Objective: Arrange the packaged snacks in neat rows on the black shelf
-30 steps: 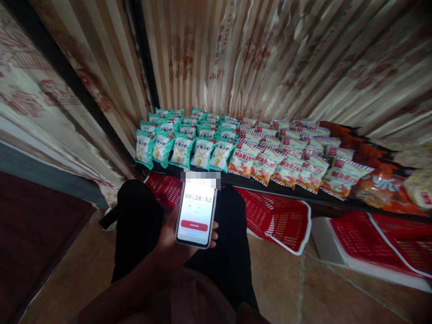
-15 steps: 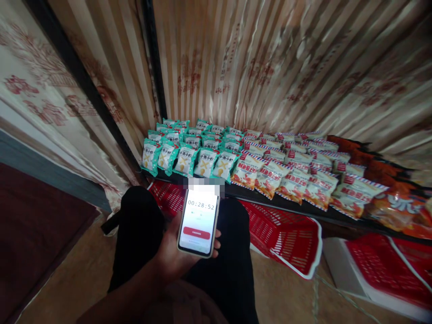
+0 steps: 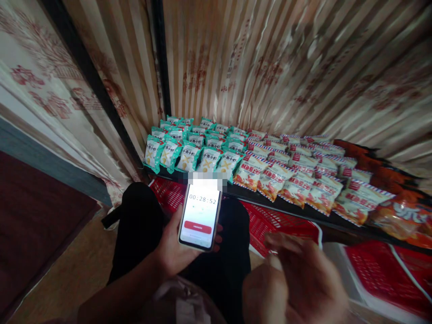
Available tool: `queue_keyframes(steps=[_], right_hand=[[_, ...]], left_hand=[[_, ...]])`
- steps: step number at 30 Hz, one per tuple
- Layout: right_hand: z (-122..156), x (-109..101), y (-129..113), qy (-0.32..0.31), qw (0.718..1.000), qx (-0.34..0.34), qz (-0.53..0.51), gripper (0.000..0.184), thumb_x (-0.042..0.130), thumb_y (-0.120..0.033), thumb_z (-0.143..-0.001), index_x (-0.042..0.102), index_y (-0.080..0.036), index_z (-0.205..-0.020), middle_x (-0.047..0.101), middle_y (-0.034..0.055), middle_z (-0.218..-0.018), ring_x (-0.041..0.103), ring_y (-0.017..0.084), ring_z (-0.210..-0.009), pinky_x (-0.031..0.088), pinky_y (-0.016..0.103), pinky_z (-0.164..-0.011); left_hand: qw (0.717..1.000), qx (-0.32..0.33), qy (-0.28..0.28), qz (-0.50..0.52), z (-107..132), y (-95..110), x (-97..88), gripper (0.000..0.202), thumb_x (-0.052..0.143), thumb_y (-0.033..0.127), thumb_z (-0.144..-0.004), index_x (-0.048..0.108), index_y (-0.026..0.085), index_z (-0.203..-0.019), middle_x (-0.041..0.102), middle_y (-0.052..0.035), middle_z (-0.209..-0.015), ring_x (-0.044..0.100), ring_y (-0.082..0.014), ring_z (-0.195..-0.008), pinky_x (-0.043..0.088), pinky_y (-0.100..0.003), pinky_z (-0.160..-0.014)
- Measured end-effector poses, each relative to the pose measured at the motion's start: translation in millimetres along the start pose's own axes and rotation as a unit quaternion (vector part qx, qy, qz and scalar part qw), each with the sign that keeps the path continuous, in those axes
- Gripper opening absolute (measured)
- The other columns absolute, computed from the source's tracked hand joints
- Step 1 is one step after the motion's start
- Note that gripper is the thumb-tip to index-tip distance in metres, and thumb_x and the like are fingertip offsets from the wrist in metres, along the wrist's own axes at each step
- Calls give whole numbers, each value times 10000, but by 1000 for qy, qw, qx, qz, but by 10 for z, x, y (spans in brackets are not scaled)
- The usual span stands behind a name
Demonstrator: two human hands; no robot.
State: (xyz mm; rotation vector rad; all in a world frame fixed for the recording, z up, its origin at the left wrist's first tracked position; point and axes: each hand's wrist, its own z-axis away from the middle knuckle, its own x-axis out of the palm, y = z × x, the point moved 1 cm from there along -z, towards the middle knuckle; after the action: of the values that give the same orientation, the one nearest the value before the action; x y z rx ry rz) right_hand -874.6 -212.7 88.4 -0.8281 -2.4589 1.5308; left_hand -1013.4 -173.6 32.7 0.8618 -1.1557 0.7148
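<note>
My left hand [image 3: 173, 247] is wrapped round a phone [image 3: 199, 213] from below and its left side. The lit screen reads 00:28:52, with a red bar under the digits. At lower right, close to the camera, my right hand [image 3: 293, 279] is blurred, its fingers loosely bent and the thumb tip apart from them. Nothing shows between them. Beyond the phone, teal-edged snack bags [image 3: 189, 155] stand in rows on a dark shelf [image 3: 270, 204]. White bags with striped edges [image 3: 295, 186] fill the rows to their right.
Orange bags [image 3: 401, 216] lie at the shelf's right end. Red baskets sit under the shelf, one [image 3: 263, 222] behind my right hand and another [image 3: 381, 265] farther right. A patterned curtain [image 3: 209, 58] hangs behind. My dark-trousered knees [image 3: 140, 225] are below the shelf.
My right hand has come into view at lower right, covering part of a red basket. The phone has risen slightly in the picture, while the bags have shifted slightly right.
</note>
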Motion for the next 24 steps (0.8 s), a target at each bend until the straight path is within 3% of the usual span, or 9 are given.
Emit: queue_keyframes(steps=[1, 3, 6, 10, 14, 24], right_hand=[[-42, 88, 58, 37, 999, 28, 1, 456, 477, -331, -870, 414, -266, -1317, 510, 106, -1226, 543, 268, -1035, 445, 493, -857], [-98, 246, 184, -19, 996, 92, -13, 401, 463, -354, -874, 495, -228, -1254, 558, 100, -1192, 544, 259, -1069, 440, 455, -880], [-107, 342, 313, -32, 987, 140, -69, 409, 346, -364, -920, 488, -186, -1260, 545, 110, -1241, 518, 251, -1133, 408, 466, -929], [-85, 360, 263, -64, 994, 83, -13, 456, 296, -398, -934, 481, -177, -1287, 452, 111, -1351, 432, 262, -1229, 326, 502, -1008], [-83, 414, 142, -52, 998, 8, -29, 432, 287, -374, -936, 503, -209, -1272, 379, 81, -1412, 343, 257, -1299, 270, 521, -1048], [-50, 497, 143, -51, 998, -6, -20, 442, 277, -394, -933, 542, -201, -1229, 400, 87, -1381, 340, 263, -1298, 252, 523, -1053]], left_hand=[[1000, -1, -1, 1, 3, 2, 1, 672, 318, 611, -880, 573, 75, -1194, 673, -191, -1019, 653, -270, -860, 459, -383, -777], [1000, -3, 0, 0, 9, 1, 0, 676, 322, 617, -875, 558, 83, -1216, 671, -191, -1028, 652, -271, -865, 449, -386, -790], [1000, -10, 3, 5, 19, -13, -5, 685, 323, 626, -869, 545, 89, -1232, 668, -191, -1033, 650, -277, -867, 441, -391, -794], [1000, -21, 5, 15, 40, -50, -8, 697, 313, 628, -871, 546, 77, -1230, 676, -183, -1002, 647, -273, -853, 438, -386, -789], [999, -31, 9, 14, 68, -76, -15, 671, 288, 608, -888, 553, 92, -1226, 687, -162, -969, 652, -258, -825, 436, -383, -791], [999, -30, -11, 21, 113, -33, -52, 679, 247, 605, -898, 576, 95, -1202, 684, -164, -989, 658, -254, -843, 453, -364, -769]])
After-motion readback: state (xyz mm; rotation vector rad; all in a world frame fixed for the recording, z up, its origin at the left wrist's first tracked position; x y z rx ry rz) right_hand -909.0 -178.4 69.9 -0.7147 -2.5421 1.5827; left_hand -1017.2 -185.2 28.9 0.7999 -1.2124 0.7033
